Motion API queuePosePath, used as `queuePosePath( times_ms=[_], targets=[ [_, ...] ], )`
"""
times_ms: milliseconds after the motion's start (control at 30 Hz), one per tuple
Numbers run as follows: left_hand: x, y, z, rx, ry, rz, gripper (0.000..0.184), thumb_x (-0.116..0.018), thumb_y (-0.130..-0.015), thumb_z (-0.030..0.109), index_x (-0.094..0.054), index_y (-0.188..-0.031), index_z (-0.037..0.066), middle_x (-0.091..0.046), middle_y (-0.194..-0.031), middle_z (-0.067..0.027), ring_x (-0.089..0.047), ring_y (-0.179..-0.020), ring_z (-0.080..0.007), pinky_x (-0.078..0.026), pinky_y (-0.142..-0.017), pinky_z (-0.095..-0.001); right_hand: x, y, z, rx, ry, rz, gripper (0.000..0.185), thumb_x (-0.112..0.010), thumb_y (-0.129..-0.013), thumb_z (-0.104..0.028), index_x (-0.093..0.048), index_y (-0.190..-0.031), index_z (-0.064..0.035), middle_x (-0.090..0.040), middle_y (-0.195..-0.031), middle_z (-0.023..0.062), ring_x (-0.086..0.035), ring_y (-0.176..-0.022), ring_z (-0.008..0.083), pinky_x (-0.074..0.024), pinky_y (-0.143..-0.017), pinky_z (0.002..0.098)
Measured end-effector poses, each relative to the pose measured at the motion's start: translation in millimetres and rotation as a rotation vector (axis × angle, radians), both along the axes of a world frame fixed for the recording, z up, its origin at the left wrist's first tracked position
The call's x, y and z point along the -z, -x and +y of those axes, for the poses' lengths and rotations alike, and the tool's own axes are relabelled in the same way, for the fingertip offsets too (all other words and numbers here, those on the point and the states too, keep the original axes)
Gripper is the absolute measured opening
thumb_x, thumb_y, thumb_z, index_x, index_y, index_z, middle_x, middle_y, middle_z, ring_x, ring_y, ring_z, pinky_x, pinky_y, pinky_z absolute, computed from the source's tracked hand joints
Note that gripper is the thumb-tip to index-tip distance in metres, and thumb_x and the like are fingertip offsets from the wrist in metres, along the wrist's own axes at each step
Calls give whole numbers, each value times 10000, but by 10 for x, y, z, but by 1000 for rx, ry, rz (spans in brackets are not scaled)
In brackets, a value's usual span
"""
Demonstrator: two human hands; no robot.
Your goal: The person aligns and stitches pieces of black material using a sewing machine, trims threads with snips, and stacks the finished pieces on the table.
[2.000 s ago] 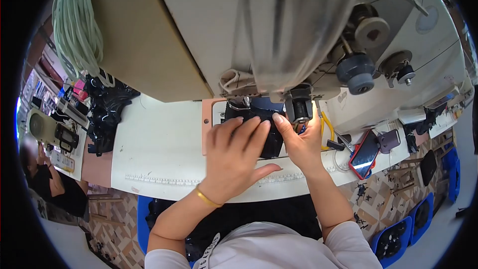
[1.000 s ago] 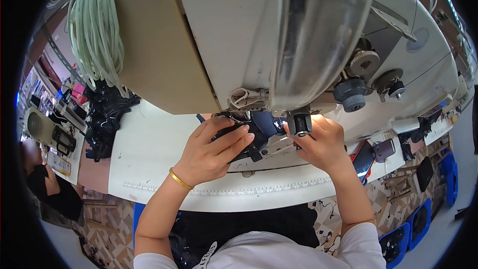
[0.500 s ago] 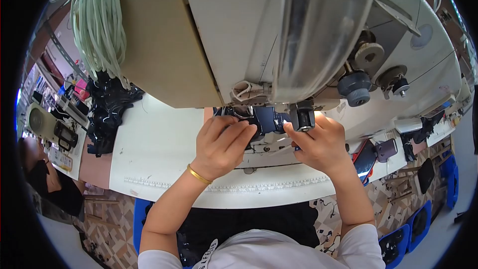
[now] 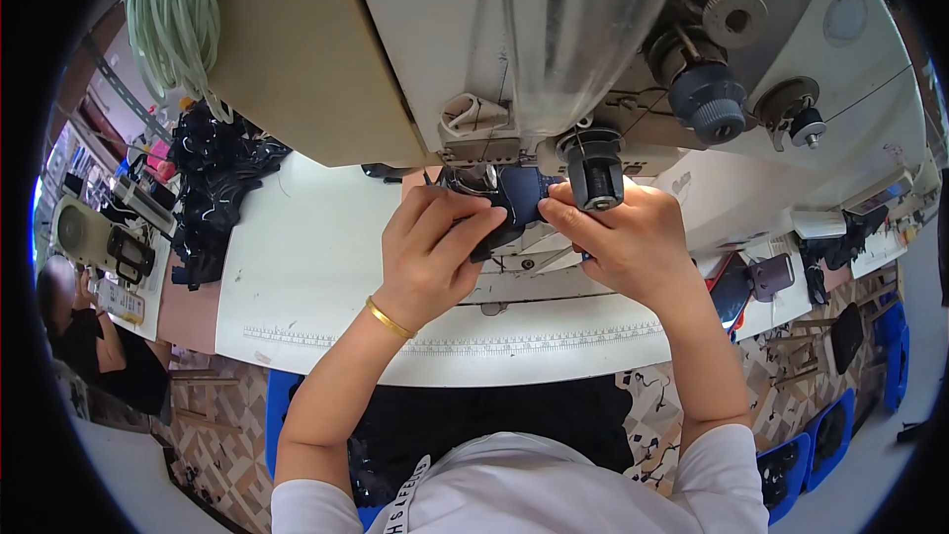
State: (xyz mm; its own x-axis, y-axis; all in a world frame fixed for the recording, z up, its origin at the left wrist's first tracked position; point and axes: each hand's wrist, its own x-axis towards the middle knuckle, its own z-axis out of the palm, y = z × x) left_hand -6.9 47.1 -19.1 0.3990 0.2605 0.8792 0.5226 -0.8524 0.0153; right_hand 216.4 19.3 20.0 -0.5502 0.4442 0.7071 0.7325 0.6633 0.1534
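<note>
Under the head of a sewing machine (image 4: 297, 59) lies a small dark blue piece of fabric (image 4: 522, 192), with black material along its left and lower side. My left hand (image 4: 431, 245) pinches the left edge of this piece, thumb and forefinger together near the presser foot area. My right hand (image 4: 633, 235) holds the piece's right end, forefinger and thumb pressed at its edge. Part of that hand is hidden behind the machine's round black fitting (image 4: 598, 178). The needle point itself cannot be made out.
A dark glossy pile (image 4: 213, 188) lies at the table's left. A printed ruler strip (image 4: 455, 344) runs along the white table's (image 4: 297, 287) front edge. A phone (image 4: 730, 295) and scissor-like red item lie right. Another person (image 4: 104, 346) sits far left. Blue bins (image 4: 830, 440) stand lower right.
The camera view has tilted slightly, so the machine sits higher in the picture. Both hands stay on the fabric; my right fingertips have shifted left along it, and more black material shows beside my left fingers.
</note>
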Motion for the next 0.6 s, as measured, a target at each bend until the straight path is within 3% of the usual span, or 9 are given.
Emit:
queuePosePath(
  times_ms=[233, 467, 500, 600],
  targets=[
    [15, -39, 9, -38, -162, 57, 353, -681, -555, 40, -684, -907, 69, -635, -845, -28, -581, -768, -211, -469, -646, -322, 3, 5, 7, -12, 25, 6, 178, -645, -654, -64, -600, -818, -119, -570, -820, -35, -576, -676, 143, -479, -541, 288],
    [-15, -16, 0, -38, -211, 91, 349, -692, -592, 32, -688, -937, 86, -659, -883, -27, -584, -772, -219, -457, -622, -326, -2, 37, -22, -26, 47, 16, 202, -642, -631, -46, -605, -814, -124, -530, -776, -30, -557, -652, 150, -470, -525, 297],
    [-23, -13, -4, -33, -204, 94, 345, -695, -595, 33, -689, -935, 88, -660, -885, -23, -585, -771, -217, -454, -620, -326, 6, -10, -36, 27, 67, -78, 470, -697, -518, -35, -700, -971, -157, -657, -985, -74, -656, -774, 123, -503, -556, 273],
    [-43, 16, 26, -14, -208, 103, 336, -701, -598, 37, -689, -929, 93, -662, -878, -13, -585, -765, -211, -445, -612, -325, -23, 58, -57, -14, 25, -26, 204, -631, -625, -61, -636, -819, -121, -526, -795, -29, -561, -658, 137, -466, -518, 286]
  ],
)
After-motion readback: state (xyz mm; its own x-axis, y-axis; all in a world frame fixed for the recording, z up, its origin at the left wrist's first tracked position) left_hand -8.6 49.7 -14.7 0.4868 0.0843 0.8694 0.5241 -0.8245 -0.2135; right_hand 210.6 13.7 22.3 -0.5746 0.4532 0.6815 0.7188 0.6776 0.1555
